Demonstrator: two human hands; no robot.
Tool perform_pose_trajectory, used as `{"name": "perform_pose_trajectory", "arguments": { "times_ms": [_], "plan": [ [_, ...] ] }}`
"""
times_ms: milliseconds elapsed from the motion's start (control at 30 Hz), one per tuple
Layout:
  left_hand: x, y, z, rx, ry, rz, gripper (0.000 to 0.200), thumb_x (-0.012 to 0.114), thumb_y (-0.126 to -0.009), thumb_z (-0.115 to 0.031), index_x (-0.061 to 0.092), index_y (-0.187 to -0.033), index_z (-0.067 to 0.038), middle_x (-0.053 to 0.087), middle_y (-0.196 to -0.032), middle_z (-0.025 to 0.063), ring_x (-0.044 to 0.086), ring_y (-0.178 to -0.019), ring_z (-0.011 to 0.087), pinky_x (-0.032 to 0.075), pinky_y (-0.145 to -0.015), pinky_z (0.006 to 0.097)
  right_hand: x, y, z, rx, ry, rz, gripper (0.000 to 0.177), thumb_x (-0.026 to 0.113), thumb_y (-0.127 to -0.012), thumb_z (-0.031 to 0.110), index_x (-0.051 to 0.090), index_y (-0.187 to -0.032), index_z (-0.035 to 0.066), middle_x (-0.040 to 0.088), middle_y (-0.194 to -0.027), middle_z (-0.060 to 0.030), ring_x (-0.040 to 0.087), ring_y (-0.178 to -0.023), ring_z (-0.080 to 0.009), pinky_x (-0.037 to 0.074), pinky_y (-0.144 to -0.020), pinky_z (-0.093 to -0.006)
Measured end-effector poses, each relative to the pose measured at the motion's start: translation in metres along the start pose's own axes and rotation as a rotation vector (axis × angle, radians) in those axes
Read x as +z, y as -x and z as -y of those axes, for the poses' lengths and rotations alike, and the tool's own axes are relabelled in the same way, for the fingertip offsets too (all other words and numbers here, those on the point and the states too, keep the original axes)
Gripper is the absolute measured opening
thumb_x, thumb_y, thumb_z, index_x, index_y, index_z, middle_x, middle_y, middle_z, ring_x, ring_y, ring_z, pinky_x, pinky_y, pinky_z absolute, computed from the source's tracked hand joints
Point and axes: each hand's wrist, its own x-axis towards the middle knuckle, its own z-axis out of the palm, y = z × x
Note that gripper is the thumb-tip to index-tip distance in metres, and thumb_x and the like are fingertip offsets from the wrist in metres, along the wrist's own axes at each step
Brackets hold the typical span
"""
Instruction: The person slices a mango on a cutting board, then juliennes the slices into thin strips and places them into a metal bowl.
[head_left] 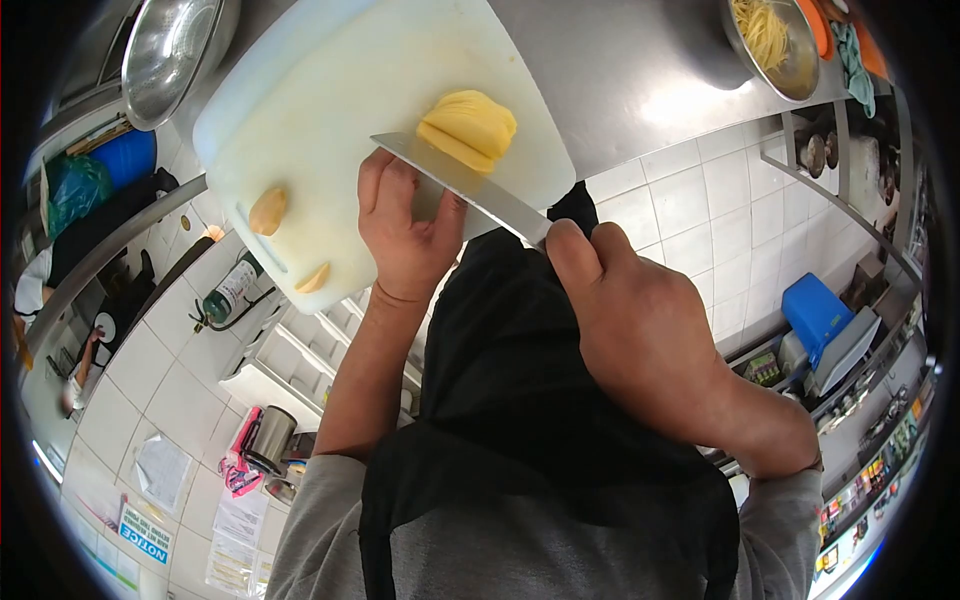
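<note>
Teal cloth [852, 68]: it hung at your upper right, beside something orange.
Blue container [815, 315]: it sat low on your right, just beside a grey panel [845, 352].
Floor tiles [720, 220]: pale and square, they showed beyond the counter edge on your right.
Green bag [82, 190]: it lay at your far left, against a blue drum [128, 157].
Labelled cylinder [236, 290]: green with a white label, it had a dark hose near it.
Steel vessel [270, 438]: it stood next to pink material [240, 455].
Notice sign [144, 534]: it appeared upside down to you, below a paper sheet [162, 472].
</note>
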Motion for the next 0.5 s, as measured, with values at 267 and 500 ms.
{"name": "perform_pose_trajectory", "arguments": {
  "times_ms": [267,500],
  "plan": [
    [-0.001,0.002,0.003,-0.028,0.001,0.022,0.045,0.087,-0.078,-0.006,0.072,-0.120,-0.001,0.072,-0.119,0.0159,0.068,-0.113,0.0347,0.059,-0.089,0.0412,0.005,-0.010,-0.003,-0.019,-0.018,0.003,0.025,0.065,-0.098,0.007,0.051,-0.118,0.002,0.066,-0.089,-0.0157,0.074,-0.063,-0.0291,0.061,-0.052,-0.0394],
    [0.001,0.002,0.000,-0.086,0.039,0.008,0.044,0.092,-0.081,-0.008,0.072,-0.119,-0.004,0.072,-0.125,0.0169,0.071,-0.107,0.0316,0.060,-0.083,0.0381,0.017,-0.027,-0.004,-0.006,-0.133,-0.026,0.028,0.060,-0.098,0.002,0.051,-0.124,0.004,0.065,-0.095,-0.0182,0.072,-0.070,-0.0396,0.060,-0.059,-0.0491]
  ]
}}
